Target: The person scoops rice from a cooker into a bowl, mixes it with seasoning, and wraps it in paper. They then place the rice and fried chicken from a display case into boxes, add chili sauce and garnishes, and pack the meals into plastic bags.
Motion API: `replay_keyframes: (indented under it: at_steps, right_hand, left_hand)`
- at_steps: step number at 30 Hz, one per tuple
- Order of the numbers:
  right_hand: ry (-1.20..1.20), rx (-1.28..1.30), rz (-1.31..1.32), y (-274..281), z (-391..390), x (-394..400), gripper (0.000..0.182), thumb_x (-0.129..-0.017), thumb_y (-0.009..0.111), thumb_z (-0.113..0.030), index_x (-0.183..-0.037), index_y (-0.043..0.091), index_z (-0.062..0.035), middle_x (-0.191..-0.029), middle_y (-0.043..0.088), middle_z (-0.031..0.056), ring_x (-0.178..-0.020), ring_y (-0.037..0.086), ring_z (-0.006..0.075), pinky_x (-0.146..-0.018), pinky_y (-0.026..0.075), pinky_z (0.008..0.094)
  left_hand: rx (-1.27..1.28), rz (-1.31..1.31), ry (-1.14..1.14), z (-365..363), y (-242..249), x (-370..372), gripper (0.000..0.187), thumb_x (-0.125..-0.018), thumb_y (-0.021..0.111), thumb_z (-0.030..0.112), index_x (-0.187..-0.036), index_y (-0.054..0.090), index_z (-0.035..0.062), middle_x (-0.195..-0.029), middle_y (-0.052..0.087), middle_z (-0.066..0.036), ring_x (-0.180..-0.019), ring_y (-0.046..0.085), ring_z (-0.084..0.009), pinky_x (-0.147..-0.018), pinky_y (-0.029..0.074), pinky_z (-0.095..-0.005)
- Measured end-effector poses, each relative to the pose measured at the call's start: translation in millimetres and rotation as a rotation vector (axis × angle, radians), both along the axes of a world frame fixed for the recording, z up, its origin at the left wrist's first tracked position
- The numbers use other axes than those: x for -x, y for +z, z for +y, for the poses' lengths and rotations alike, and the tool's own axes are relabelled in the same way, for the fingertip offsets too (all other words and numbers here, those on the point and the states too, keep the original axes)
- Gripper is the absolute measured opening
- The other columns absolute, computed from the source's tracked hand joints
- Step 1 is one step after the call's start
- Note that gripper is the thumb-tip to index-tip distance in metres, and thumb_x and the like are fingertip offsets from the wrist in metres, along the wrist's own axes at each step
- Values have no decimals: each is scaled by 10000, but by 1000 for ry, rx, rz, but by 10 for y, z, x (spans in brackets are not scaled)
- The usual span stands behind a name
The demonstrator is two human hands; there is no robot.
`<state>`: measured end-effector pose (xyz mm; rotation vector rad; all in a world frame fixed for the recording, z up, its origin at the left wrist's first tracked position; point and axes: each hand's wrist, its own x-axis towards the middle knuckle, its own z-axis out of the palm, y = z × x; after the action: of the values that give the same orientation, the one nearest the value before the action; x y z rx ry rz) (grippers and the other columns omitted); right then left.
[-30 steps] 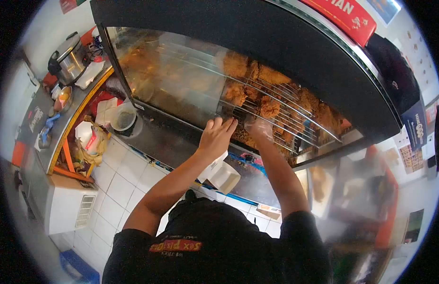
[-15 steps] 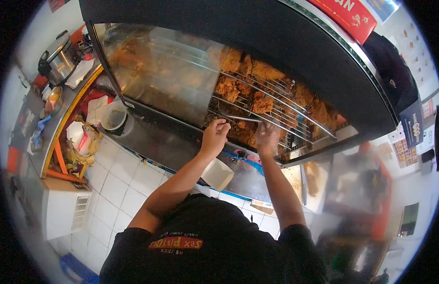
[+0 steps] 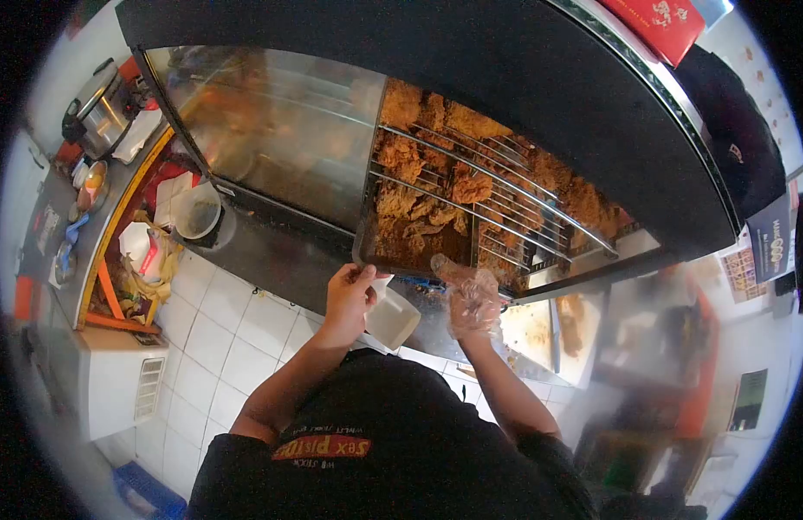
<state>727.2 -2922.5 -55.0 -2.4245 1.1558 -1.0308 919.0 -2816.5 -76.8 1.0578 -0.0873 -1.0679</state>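
A dark metal tray [image 3: 364, 232] holding fried chicken pieces [image 3: 401, 208] juts out of the glass-fronted display cabinet. At its near left corner my bare left hand [image 3: 348, 299] is closed, thumb and fingers at the rim. My right hand [image 3: 472, 303], in a clear plastic glove, grips the tray's front edge further right, the thumb over the rim. Just below the tray, between my hands, is an open white paper box [image 3: 393, 321]. Parts of the fingers under the tray are hidden.
Wire racks [image 3: 523, 221] with more fried chicken fill the cabinet's right side. A cutting board [image 3: 540, 334] with a knife [image 3: 555, 325] lies at the right. A whitish tub [image 3: 198, 212] stands on the left ledge; a cooker [image 3: 103, 108] sits on the side counter.
The tray has come out toward me, with more of its chicken showing. Both hands have moved back toward my body, the left one also leftward.
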Motion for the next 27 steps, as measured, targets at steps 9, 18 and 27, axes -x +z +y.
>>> replay_keyframes:
  at_steps: [9, 18, 27]
  right_hand:
    - [317, 423, 254, 563, -628, -215, 258, -784, 633, -176, -1013, 662, -61, -1019, 620, 125, -963, 592, 303, -899, 453, 423]
    - [113, 329, 697, 460, -647, -595, 303, -769, 674, -255, -991, 696, -50, -1072, 647, 134, -1006, 616, 299, -903, 449, 436]
    - [346, 325, 685, 578, -714, -827, 529, -809, 593, -168, -1308, 536, -3, -1057, 654, 166, -888, 639, 331, -793, 521, 426]
  left_hand:
    - [44, 102, -103, 157, -79, 56, 211, -938, 674, 224, -957, 539, 63, -929, 720, -129, -527, 457, -75, -448, 307, -211]
    - [-48, 148, -79, 343, -244, 127, 208, -935, 680, 239, -951, 547, 81, -923, 709, -104, -555, 471, -80, -486, 332, -233]
    - [53, 164, -110, 367, -216, 143, 204, -925, 693, 237, -916, 556, 86, -942, 710, -92, -572, 507, -76, -493, 334, -211]
